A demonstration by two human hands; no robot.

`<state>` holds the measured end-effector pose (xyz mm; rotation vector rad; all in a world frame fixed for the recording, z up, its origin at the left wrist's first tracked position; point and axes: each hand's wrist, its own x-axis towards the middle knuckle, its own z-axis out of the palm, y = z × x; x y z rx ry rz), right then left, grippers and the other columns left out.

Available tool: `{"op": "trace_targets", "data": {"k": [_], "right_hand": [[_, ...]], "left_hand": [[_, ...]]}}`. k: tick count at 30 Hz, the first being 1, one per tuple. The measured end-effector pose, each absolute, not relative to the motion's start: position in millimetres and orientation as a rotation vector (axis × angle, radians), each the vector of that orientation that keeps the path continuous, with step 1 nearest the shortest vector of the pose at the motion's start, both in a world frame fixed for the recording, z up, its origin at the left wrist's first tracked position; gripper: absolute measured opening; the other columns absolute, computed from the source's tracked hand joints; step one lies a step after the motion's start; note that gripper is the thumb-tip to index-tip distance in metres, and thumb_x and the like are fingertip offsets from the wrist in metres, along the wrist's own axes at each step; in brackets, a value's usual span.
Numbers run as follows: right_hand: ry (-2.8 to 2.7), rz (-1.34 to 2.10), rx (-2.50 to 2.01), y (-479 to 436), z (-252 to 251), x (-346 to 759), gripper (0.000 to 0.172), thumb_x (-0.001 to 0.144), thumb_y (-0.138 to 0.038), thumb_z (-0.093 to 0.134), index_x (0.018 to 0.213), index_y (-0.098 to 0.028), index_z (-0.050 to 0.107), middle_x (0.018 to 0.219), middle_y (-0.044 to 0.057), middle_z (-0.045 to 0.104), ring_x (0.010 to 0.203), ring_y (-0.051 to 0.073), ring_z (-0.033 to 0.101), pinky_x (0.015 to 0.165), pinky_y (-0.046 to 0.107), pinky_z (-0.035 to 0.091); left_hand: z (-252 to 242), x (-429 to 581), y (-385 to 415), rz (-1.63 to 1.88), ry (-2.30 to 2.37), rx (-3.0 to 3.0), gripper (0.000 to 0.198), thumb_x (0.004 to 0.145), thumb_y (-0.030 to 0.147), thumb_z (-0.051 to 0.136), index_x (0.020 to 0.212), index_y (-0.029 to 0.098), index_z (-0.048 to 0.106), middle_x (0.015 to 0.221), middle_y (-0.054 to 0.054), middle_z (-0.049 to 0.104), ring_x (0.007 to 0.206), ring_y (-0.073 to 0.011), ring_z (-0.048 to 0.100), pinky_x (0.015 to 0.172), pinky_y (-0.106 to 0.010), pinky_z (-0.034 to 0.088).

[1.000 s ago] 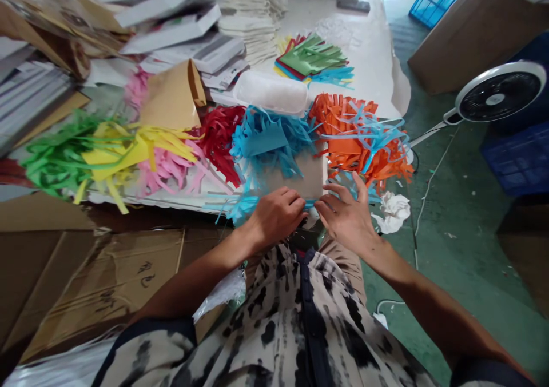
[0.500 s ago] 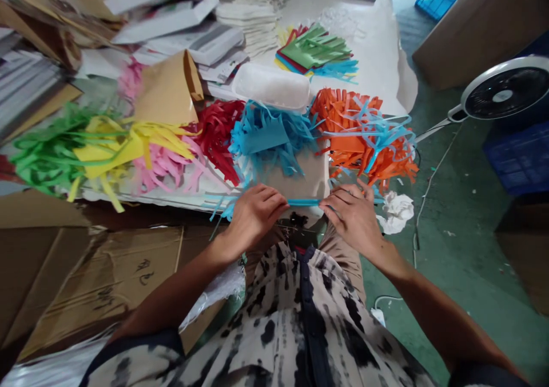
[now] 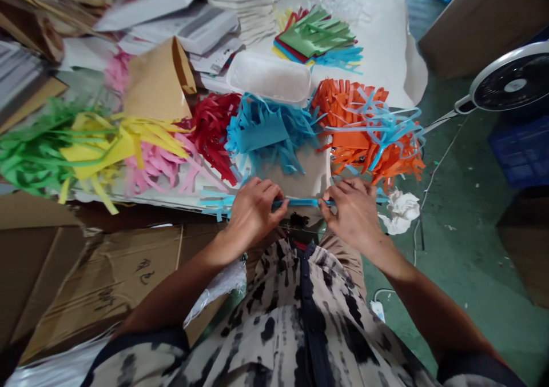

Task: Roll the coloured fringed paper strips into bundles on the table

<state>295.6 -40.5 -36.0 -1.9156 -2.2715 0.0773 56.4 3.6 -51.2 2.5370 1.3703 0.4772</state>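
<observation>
My left hand [image 3: 253, 212] and my right hand [image 3: 351, 215] pinch opposite stretches of a thin blue paper strip [image 3: 300, 202], held taut across my lap. Loose blue fringe [image 3: 218, 203] trails from the strip's left side. Just beyond my hands lies a tan cardboard sheet [image 3: 295, 175]. A blue fringed paper bundle [image 3: 266, 135] sits on it, with an orange one [image 3: 360, 141] to its right. Red [image 3: 212, 132], pink [image 3: 154, 167], yellow [image 3: 124, 141] and green [image 3: 38, 152] fringes spread leftward.
A white foam tray [image 3: 268, 78] and a kraft paper cone [image 3: 158, 84] stand behind the fringes. Stacked cut paper [image 3: 315, 35] lies farther back. Crumpled white tissue [image 3: 401, 210] sits near my right hand. Flattened cardboard [image 3: 98, 278] covers the lower left; a floor fan [image 3: 510, 84] stands right.
My hands have gone from fingering blue fringe at the board's edge to holding a blue strip stretched straight between them. The view has tilted slightly.
</observation>
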Motion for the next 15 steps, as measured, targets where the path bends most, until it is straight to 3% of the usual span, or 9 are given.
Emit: {"op": "trace_targets", "data": {"k": [2, 4, 6, 11, 15], "right_hand": [[-2.273, -0.029, -1.882, -43, -35, 293, 0.015, 0.098, -0.035, 0.061, 0.096, -0.023, 0.069, 0.103, 0.009, 0.076, 0.116, 0.036, 0.058, 0.105, 0.055, 0.032], [-2.305, -0.114, -1.769, -47, -37, 290, 0.012, 0.101, -0.029, 0.058, 0.106, -0.026, 0.068, 0.11, 0.007, 0.076, 0.121, 0.033, 0.058, 0.113, 0.057, 0.028], [-2.372, -0.138, -1.612, -51, -40, 289, 0.019, 0.101, -0.018, 0.056, 0.109, -0.031, 0.068, 0.11, 0.001, 0.077, 0.127, 0.028, 0.057, 0.119, 0.056, 0.024], [-2.406, -0.147, -1.451, -61, -51, 302, 0.029, 0.101, -0.011, 0.059, 0.116, -0.034, 0.069, 0.112, -0.003, 0.079, 0.13, 0.027, 0.058, 0.118, 0.055, 0.025], [-2.377, -0.192, -1.457, -63, -52, 319, 0.03, 0.098, -0.012, 0.061, 0.117, -0.033, 0.07, 0.113, -0.002, 0.081, 0.127, 0.028, 0.059, 0.116, 0.057, 0.024]], "left_hand": [[-53, 58, 4, 0.525, 1.366, 2.562, 0.01, 0.094, 0.027, 0.071, 0.099, 0.018, 0.071, 0.099, -0.008, 0.074, 0.094, -0.0271, 0.062, 0.082, -0.041, 0.049], [-56, 61, 1, 0.626, 1.254, 2.628, 0.021, 0.096, 0.022, 0.068, 0.117, 0.021, 0.072, 0.115, -0.008, 0.075, 0.109, -0.0277, 0.063, 0.091, -0.042, 0.05], [-61, 64, -3, 0.674, 1.04, 2.723, 0.028, 0.099, 0.016, 0.064, 0.123, 0.027, 0.071, 0.121, -0.005, 0.076, 0.117, -0.0255, 0.063, 0.1, -0.044, 0.048], [-63, 44, -7, 0.621, 1.045, 2.823, 0.03, 0.1, 0.013, 0.057, 0.118, 0.031, 0.071, 0.112, 0.0, 0.08, 0.113, -0.0237, 0.067, 0.114, -0.054, 0.042], [-44, 4, -7, 0.607, 1.178, 2.879, 0.023, 0.095, 0.016, 0.058, 0.105, 0.032, 0.07, 0.104, 0.003, 0.078, 0.119, -0.0281, 0.064, 0.124, -0.064, 0.029]]}}
